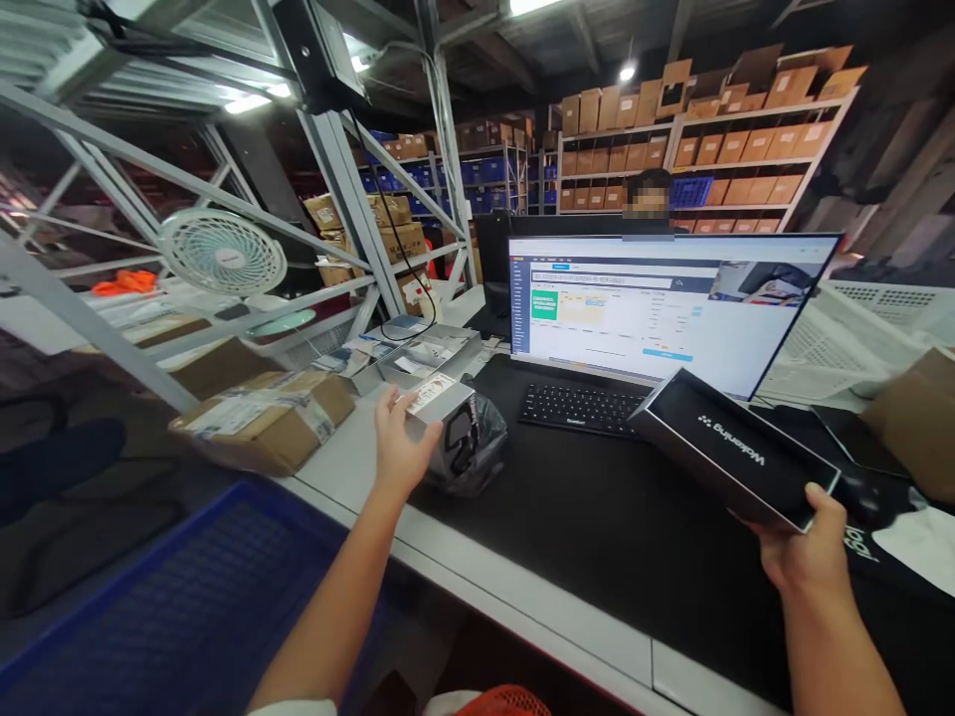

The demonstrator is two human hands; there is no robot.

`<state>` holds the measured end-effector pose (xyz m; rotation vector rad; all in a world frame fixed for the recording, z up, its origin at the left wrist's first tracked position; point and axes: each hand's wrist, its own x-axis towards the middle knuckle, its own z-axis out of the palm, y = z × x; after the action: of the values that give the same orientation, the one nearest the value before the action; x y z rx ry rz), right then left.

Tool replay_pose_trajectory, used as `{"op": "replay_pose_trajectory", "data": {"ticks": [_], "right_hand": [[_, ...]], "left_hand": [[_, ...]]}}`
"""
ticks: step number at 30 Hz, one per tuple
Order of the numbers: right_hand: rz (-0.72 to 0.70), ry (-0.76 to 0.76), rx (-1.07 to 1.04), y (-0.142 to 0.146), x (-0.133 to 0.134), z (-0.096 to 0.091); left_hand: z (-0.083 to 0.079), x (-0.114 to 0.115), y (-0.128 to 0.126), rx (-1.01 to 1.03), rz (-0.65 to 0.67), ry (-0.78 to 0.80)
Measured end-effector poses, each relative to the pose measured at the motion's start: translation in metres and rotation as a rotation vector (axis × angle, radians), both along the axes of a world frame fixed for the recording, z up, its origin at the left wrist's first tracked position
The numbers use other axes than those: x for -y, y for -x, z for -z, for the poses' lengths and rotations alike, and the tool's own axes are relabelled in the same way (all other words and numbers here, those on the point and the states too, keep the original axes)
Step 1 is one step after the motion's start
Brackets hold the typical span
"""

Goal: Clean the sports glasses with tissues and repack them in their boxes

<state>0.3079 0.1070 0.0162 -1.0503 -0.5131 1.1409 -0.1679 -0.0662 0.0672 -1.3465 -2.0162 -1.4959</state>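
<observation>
My right hand [802,552] grips one end of a long black box with white lettering [731,459], held tilted above the black desk mat [612,517] in front of the monitor [664,308]. My left hand [399,443] is cupped against a grey plastic-wrapped parcel [463,438] with a white label, which rests at the mat's left edge. Its fingers touch the parcel's left side and label. A black keyboard [578,408] lies between the two hands, under the monitor.
A taped cardboard parcel [265,418] sits left of the desk, and a blue crate [171,607] is below it. Open grey boxes [429,358] and a small fan [222,254] stand behind. A person sits behind the monitor. Another cardboard box [917,418] is at far right.
</observation>
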Motion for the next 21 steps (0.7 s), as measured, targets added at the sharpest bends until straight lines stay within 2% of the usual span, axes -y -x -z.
{"op": "replay_pose_trajectory", "data": {"ticks": [2,4,8,10,12,13,14,16,17,18,19,21], "right_hand": [[-0.04,0.003,0.028,0.006,0.002,0.004],[-0.069,-0.011,0.062,0.012,0.004,0.007],[-0.168,-0.003,0.104,0.025,0.012,0.008],[-0.216,0.0,0.113,0.034,0.017,0.004],[-0.232,-0.009,0.1,0.046,0.025,-0.001],[-0.237,-0.016,0.081,0.055,0.03,-0.003],[-0.243,-0.025,0.05,0.064,0.036,-0.006],[-0.24,-0.047,-0.002,0.087,0.055,-0.008],[-0.248,-0.056,-0.015,0.098,0.067,-0.008],[-0.269,-0.062,-0.012,0.107,0.081,-0.006],[-0.316,-0.061,0.01,0.114,0.095,-0.003],[-0.454,-0.053,0.148,0.117,0.12,0.005]], "left_hand": [[0.016,0.004,-0.003,0.027,-0.025,-0.018],[0.023,0.004,-0.005,0.044,-0.103,-0.054],[0.017,0.001,-0.014,0.028,-0.2,-0.048],[0.015,0.001,-0.032,-0.058,-0.244,-0.116],[0.017,-0.003,-0.063,-0.113,-0.205,-0.241],[0.02,-0.006,-0.084,-0.072,-0.065,-0.225],[0.024,-0.011,-0.108,0.029,0.16,-0.144],[0.029,-0.024,-0.157,0.44,0.622,0.148],[0.031,-0.033,-0.179,0.677,0.781,0.285],[0.032,-0.043,-0.198,0.875,0.898,0.368],[0.032,-0.052,-0.211,1.031,0.961,0.376],[0.029,-0.069,-0.221,1.237,0.997,0.312]]}}
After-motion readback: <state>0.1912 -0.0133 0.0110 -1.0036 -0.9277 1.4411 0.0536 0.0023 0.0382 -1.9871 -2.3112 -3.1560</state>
